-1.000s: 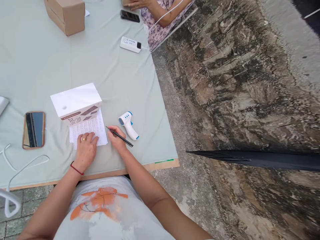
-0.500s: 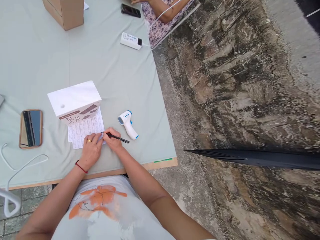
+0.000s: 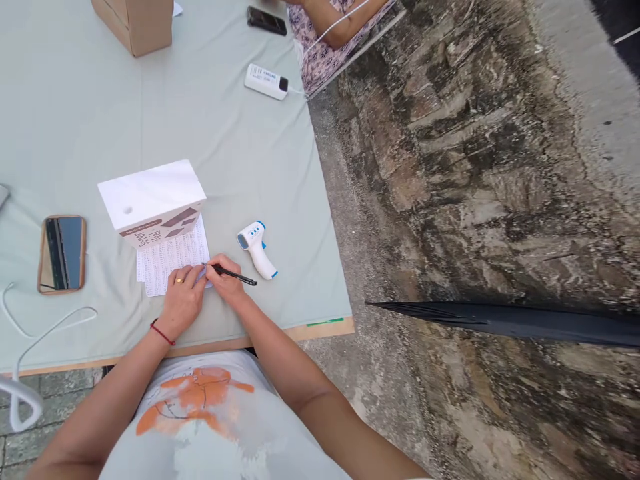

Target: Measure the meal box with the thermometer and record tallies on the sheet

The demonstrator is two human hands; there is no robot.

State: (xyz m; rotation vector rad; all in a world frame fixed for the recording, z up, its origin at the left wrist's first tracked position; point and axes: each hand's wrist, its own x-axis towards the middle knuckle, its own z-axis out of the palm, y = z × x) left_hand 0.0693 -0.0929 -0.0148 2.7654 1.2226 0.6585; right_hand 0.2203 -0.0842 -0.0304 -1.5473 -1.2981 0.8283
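Written-on sheets of paper (image 3: 173, 260) lie near the front edge of the table, partly under a white box (image 3: 155, 193). My left hand (image 3: 185, 293) rests flat on the lower part of the paper, its fingers stretched out and a ring on one of them. Between the fingers of my right hand (image 3: 225, 277) is a black pen (image 3: 237, 274), its tip against the paper beside my left fingertips. A white and blue infrared thermometer (image 3: 259, 248) lies just right of my right hand, untouched.
A phone in a brown case (image 3: 62, 254) lies left, above a white cable (image 3: 55, 327). Farther back are a cardboard box (image 3: 140, 27), a white device (image 3: 265, 81) and a dark phone (image 3: 267, 21). Another person's arm (image 3: 333, 23) shows at the far edge. A rock wall (image 3: 450, 167) stands right.
The view has shifted slightly, so the things at the back sit a little farther right. Both hands keep their places, and the pen's rear end has moved very slightly.
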